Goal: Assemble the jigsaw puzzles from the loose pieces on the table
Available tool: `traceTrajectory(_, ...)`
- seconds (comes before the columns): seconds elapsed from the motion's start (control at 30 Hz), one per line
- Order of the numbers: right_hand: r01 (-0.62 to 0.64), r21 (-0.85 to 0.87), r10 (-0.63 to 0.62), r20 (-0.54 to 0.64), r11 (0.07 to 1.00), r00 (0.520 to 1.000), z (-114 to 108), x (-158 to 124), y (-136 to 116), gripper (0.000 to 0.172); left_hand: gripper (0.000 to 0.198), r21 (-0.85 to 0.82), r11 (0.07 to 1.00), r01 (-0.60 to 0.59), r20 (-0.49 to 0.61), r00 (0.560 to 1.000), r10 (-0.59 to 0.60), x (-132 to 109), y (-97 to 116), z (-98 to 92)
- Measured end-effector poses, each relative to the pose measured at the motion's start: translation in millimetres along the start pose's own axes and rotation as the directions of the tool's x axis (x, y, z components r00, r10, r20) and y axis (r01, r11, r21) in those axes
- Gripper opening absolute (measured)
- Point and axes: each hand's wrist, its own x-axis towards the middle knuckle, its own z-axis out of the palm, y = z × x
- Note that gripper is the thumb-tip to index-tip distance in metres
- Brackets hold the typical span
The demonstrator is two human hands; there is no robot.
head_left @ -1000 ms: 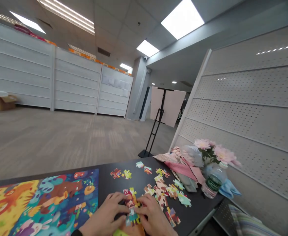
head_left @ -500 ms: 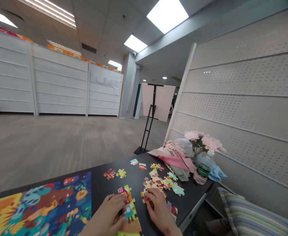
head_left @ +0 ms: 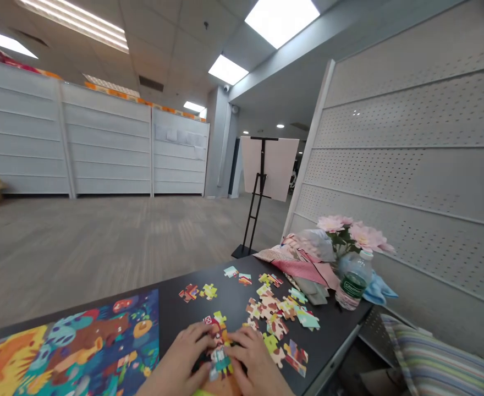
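Note:
A partly joined jigsaw puzzle [head_left: 221,360], with a small figure in red and teal on it, lies on the black table between my hands. My left hand [head_left: 189,352] rests on its left edge, fingers bent and closed against the pieces. From the other side, my right hand [head_left: 252,355] presses its curled fingertips to the puzzle's right edge, around a jigsaw piece that they mostly cover. Beyond and right of my right hand is a spread of loose jigsaw pieces [head_left: 275,308] in cream, brown and green. A darker joined chunk [head_left: 295,357] sits near the table's right edge.
A colourful animal picture board [head_left: 102,341] covers the left of the table. Small pieces [head_left: 189,292] lie at the back. A cloth heap [head_left: 303,264], pink flowers [head_left: 363,236] and a water bottle [head_left: 354,281] stand back right. A striped cushion [head_left: 444,352] is beside the table.
My right hand has moved left from the loose pieces to the puzzle's right edge, uncovering pieces behind it. My left hand stays at the puzzle. The view has shifted slightly.

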Motion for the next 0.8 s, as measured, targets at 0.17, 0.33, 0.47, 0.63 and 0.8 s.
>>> traceTrajectory(0.17,0.006,-0.012,-0.005,0.065,1.000,0.998,5.9,0.9,6.7,0.028,0.030,0.061,0.997,-0.040,-0.035,0.998,0.042,5.9,-9.8,8.1)
traceTrajectory(0.33,-0.090,-0.053,0.093,0.068,0.995,0.993,10.9,1.3,13.0,0.032,0.040,0.072,0.995,-0.067,-0.050,0.996,0.071,8.8,-20.4,13.9)
traceTrajectory(0.47,-0.061,-0.051,0.066,0.095,0.997,0.993,13.6,2.3,16.1,0.032,0.039,0.048,0.996,-0.069,-0.066,0.995,0.072,10.7,-19.2,11.7)
traceTrajectory(0.63,-0.009,-0.029,0.010,0.032,1.000,0.999,12.8,2.7,11.4,0.026,0.029,0.038,0.996,-0.084,-0.058,0.995,0.086,10.7,-18.7,10.7)
traceTrajectory(0.8,-0.033,-0.010,0.033,0.020,0.999,0.999,7.2,1.3,5.2,0.033,0.037,0.041,0.998,-0.058,0.017,0.998,0.057,7.2,-8.5,3.6)
